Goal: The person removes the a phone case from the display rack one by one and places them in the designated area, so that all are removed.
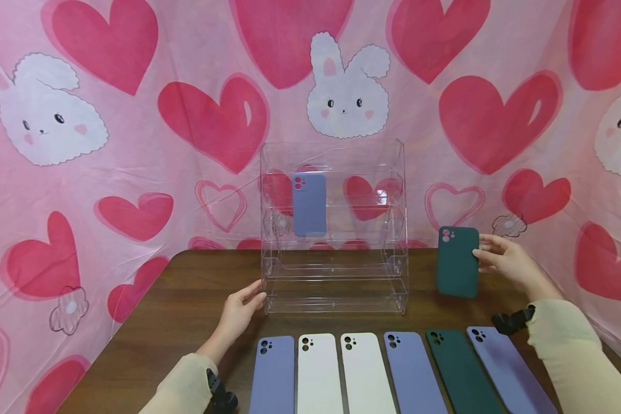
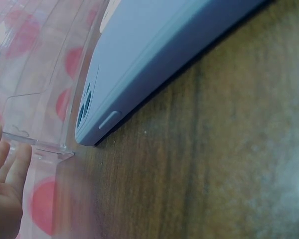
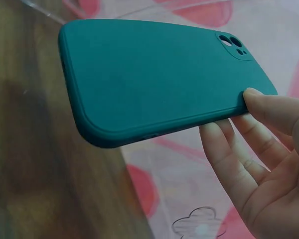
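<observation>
In the head view my right hand point(image 1: 504, 259) holds a dark green phone case point(image 1: 457, 261) upright, to the right of a clear tiered display rack point(image 1: 333, 305). The right wrist view shows the thumb on the back of this green case point(image 3: 159, 79) and the fingers beneath its edge; nothing else is in that hand. My left hand point(image 1: 238, 310) touches the rack's lower left side with its fingertips, and the fingers look fairly straight in the left wrist view. A lavender-blue phone case point(image 1: 309, 204) stands in an upper tier of the rack, left of centre.
Several phone cases lie in a row along the table's front: lavender point(image 1: 272, 374), white point(image 1: 319, 374), another white point(image 1: 367, 374), a second lavender point(image 1: 414, 374), green point(image 1: 460, 368) and lavender at the right end. A pink heart-and-rabbit cloth point(image 1: 202, 46) hangs behind the brown table point(image 1: 186, 287).
</observation>
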{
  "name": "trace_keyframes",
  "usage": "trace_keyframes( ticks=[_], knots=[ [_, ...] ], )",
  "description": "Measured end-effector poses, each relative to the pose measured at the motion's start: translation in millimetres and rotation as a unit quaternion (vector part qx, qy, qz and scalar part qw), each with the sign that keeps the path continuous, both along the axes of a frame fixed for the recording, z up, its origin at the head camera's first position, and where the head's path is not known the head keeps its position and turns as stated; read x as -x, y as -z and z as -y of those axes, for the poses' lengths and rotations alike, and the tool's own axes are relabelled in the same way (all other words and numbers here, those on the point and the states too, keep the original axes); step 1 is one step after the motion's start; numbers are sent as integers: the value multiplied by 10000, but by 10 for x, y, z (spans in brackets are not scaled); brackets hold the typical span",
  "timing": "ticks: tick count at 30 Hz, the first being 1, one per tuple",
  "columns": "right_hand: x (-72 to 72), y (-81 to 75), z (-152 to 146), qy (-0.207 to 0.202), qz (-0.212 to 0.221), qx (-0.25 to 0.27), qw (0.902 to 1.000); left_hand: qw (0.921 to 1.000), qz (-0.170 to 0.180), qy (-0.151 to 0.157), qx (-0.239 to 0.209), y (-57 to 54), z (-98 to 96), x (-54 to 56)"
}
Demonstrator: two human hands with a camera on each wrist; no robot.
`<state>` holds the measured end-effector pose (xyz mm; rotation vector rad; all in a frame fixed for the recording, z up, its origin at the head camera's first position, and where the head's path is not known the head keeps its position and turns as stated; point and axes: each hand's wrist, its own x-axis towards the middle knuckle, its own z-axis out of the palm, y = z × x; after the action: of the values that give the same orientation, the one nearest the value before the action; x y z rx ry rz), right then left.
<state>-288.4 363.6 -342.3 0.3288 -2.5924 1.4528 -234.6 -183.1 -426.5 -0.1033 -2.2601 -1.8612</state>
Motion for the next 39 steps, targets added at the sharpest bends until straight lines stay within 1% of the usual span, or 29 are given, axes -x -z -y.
trace_keyframes(
  ticks=[3,6,11,14,23,26,31,36,39],
  knots=[
    [27,76,-8,-46,227,-130,9996,10000,35,-13,16,4,5,0],
    [61,155,-24,-182,470,-95,9987,10000,34,-22,34,8,8,-1],
    [96,278,-38,-209,849,25,9962,10000,64,-19,19,5,8,-8],
    [105,333,-17,-175,1007,-32,9948,9999,85,-15,52,4,12,-14],
    [133,435,-19,-147,1181,-294,9925,9999,102,10,35,-16,17,-17],
    [149,467,-34,-152,1230,-294,9918,9999,99,-13,57,-22,19,-15],
    [183,536,-59,-69,1357,-324,9902,10000,52,-8,63,-11,27,6],
    [183,601,-58,86,1408,-460,9889,10000,33,13,54,-1,22,10],
    [183,619,-43,172,1445,-448,9883,10000,47,21,27,0,16,11]
  ],
)
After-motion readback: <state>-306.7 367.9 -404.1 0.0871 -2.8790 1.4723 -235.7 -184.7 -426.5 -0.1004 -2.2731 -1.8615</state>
